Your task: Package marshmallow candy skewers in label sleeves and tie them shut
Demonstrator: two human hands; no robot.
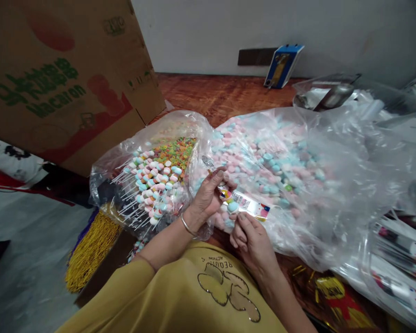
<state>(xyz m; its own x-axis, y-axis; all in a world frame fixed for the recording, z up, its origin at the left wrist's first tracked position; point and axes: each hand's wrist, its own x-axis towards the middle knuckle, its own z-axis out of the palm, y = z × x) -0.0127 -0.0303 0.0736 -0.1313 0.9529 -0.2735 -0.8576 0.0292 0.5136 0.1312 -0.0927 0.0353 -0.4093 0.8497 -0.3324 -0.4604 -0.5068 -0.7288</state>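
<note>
Over the marshmallow bag, my left hand [211, 196] is closed with a pinch on a clear printed plastic wrapper [251, 204]. A colourful end of the wrapper shows by its fingertips. Between my hands is a pale blue and white marshmallow [232, 207]. My right hand [250, 233] is closed just below this marshmallow, its fingertips pinched together where the stick end would be; the stick itself is hidden. Left of my hands, a pile of marshmallow sticks [156, 185] lies on a clear bag of small coloured candy rings [180, 150].
A big clear bag of loose pink and blue marshmallows [242, 138] spreads across the wooden table [201, 95]. A cardboard box [100, 41] stands at the left. Printed wrappers [402, 277] lie at right, gold twist ties [93, 249] lower left, a blue device [284, 64] behind.
</note>
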